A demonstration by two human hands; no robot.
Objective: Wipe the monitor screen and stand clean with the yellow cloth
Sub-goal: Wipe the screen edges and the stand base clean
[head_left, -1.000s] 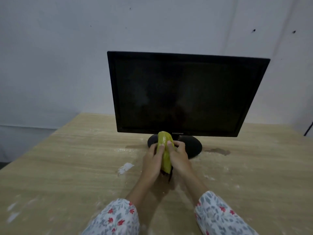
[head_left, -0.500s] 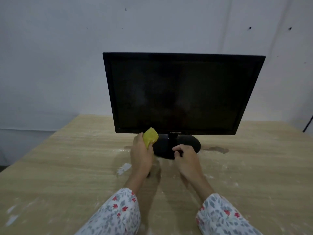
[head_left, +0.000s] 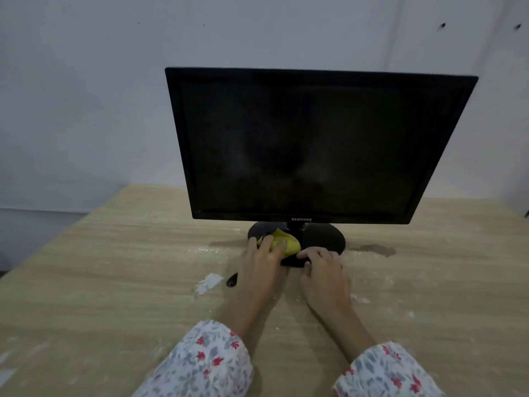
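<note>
The left hand (head_left: 262, 260) presses the cloth (head_left: 283, 243) on the stand (head_left: 323, 237), fingers curled over it. The uncleaned part lies to their right, where the empty right hand (head_left: 323, 269) rests, fingers bent.

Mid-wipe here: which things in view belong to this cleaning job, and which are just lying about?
Part of the job:
- monitor
- stand
- yellow cloth, pressed on the stand by the left hand
- right hand, on the stand's front edge

Just lying about:
- white scrap on the table
- small dark object
- dark stain
</note>
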